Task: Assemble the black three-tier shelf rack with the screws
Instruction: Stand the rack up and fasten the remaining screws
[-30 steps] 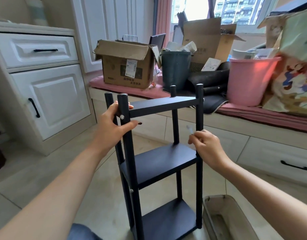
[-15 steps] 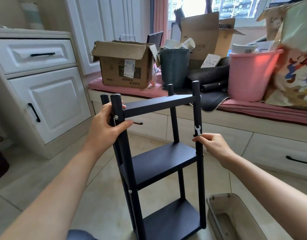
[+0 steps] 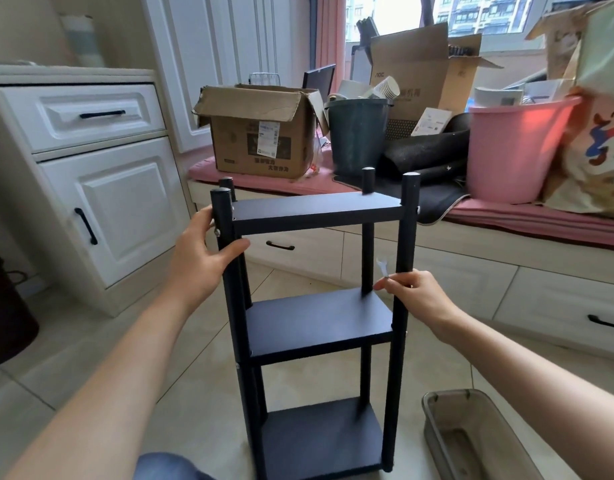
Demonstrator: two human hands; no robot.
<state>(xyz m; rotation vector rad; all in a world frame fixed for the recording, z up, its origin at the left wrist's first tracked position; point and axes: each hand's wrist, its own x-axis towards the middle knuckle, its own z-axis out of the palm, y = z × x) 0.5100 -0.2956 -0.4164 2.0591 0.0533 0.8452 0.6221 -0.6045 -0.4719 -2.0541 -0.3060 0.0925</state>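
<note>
Since half a second back, right hand point(image 3: 414, 297) has slid left off the front right post, small wrench point(image 3: 382, 267) pinched in its fingertips. Left hand point(image 3: 201, 259) grips front left post just below top shelf. Rack point(image 3: 317, 317) stands upright on floor point(image 3: 90, 348), tray point(image 3: 471, 441) just beside it

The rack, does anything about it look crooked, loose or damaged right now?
Nothing stands out. The rack stands upright on the floor with all three shelves seated between the four posts and looking level. The left hand grips the front left post; the right hand pinches a small wrench beside the front right post.
</note>
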